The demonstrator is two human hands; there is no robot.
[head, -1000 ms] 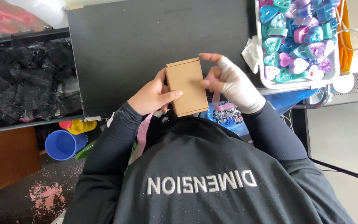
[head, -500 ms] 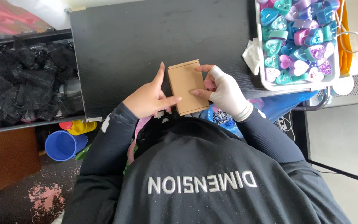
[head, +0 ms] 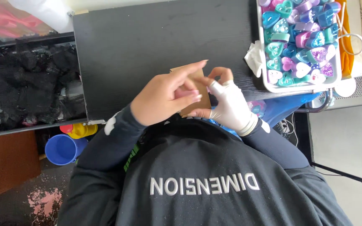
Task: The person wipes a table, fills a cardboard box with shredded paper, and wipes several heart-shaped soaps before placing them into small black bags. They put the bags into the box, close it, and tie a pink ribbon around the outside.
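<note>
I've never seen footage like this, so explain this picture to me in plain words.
There is no machine here. A person wears a camera on the head, and it looks down at their own dark top and two hands. The bare left hand and the white-gloved right hand hold a small brown cardboard box between them over a black table. At the right, a white tray holds colourful heart-shaped pieces.
</note>
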